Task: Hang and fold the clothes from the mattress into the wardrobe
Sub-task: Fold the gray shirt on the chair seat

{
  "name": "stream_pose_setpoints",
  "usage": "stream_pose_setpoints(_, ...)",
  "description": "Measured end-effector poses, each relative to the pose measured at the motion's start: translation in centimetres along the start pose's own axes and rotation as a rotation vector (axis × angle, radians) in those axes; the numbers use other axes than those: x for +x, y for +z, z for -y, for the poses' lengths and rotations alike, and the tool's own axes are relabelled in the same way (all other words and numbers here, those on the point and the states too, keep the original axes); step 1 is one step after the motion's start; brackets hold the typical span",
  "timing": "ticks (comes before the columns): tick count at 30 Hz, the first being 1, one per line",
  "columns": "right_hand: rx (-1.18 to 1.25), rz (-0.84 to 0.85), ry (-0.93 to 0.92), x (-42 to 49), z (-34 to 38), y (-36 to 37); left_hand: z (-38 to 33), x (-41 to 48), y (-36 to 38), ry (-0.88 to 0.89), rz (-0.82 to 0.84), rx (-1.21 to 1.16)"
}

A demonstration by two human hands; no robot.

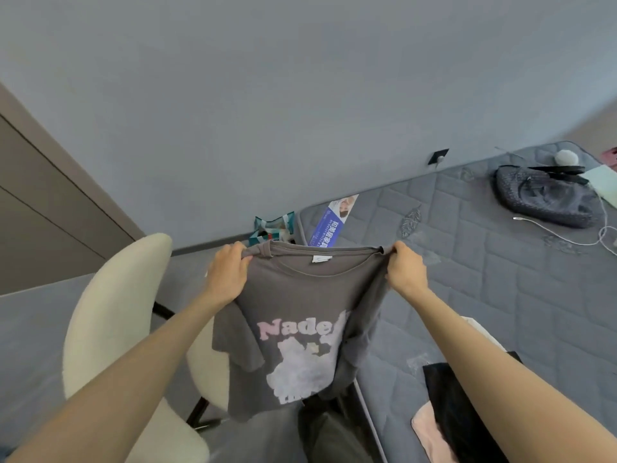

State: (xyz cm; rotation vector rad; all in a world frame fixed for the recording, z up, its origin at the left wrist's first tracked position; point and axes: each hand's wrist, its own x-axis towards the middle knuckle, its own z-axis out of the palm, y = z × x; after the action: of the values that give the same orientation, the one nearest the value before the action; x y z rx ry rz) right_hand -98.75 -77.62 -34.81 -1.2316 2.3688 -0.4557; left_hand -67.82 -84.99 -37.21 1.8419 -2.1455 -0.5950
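Between chair (110,322) and mattress (484,262), grey T-shirt (293,295), left hand (227,275), right hand (405,269), fingers tight on its shoulders

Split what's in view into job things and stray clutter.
Job: grey T-shirt, gripped by left hand and right hand; black garment and pink cloth on mattress.
Clutter: dark bag, white cable, cream chair, teal bag.

- Plain blue-grey wall (300,95) fills the upper frame.
- Cream fuzzy chair (113,312) stands lower left on grey floor (26,345).
- Dark wall socket (438,157), centre right.
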Motion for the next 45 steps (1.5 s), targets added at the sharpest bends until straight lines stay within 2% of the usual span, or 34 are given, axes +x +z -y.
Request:
stream_pose_setpoints(5,0.189,0.1,0.01,8.6,1.9,4.6,1.7,7.5,3.4,-0.131,0.019,0.016)
stream_pose_setpoints(9,0.321,0.204,-0.004,12.7,2.7,8.9,3.1,11.0,6.7,-0.218,-0.042,-0.01)
stream_pose_setpoints(11,0.295,0.278,0.019,13.4,1.8,11.3,3.4,11.2,9.1,-0.251,0.036,-0.047)
stream_pose_setpoints(14,0.212,0.325,0.175,13.4,-1.4,15.3,3.6,9.9,13.4,-0.207,0.202,-0.048)
stream_pose_setpoints(17,0.1,0.384,0.463,12.3,-5.4,18.6,3.5,8.2,17.7,-0.133,0.35,-0.131)
stream_pose_setpoints(20,0.1,0.439,0.689,10.6,-8.6,21.0,3.2,6.9,21.2,-0.082,0.476,-0.17)
stream_pose_setpoints(24,0.084,0.448,0.832,8.5,-11.8,23.1,2.5,5.8,24.7,-0.029,0.599,-0.2)
stream_pose_setpoints(26,0.188,0.449,0.905,7.8,-13.5,24.2,2.2,5.5,26.2,-0.016,0.649,-0.227)
stream_pose_setpoints(29,0.448,0.381,0.993,6.9,-15.4,25.3,1.6,5.0,28.5,0.008,0.724,-0.244)
stream_pose_setpoints(31,0.552,0.316,0.902,6.7,-15.9,25.3,0.9,4.5,29.7,0.029,0.752,-0.266)
stream_pose_setpoints(33,0.656,0.174,0.756,6.8,-15.7,24.0,0.1,4.1,30.6,0.03,0.766,-0.282)
stream_pose_setpoints(37,0.452,-0.214,0.492,7.6,-16.4,19.6,-2.4,3.4,31.7,0.045,0.783,-0.283)
stream_pose_setpoints(40,0.486,-0.407,0.444,8.2,-17.5,17.3,-4.7,3.1,32.6,0.072,0.779,-0.364)
stream_pose_setpoints(42,0.584,-0.384,0.515,8.0,-18.3,17.0,-5.6,2.7,33.2,0.052,0.763,-0.373)
stream_pose_setpoints(45,0.745,-0.177,0.808,6.8,-20.9,18.6,-5.8,1.2,34.1,0.009,0.709,-0.332)
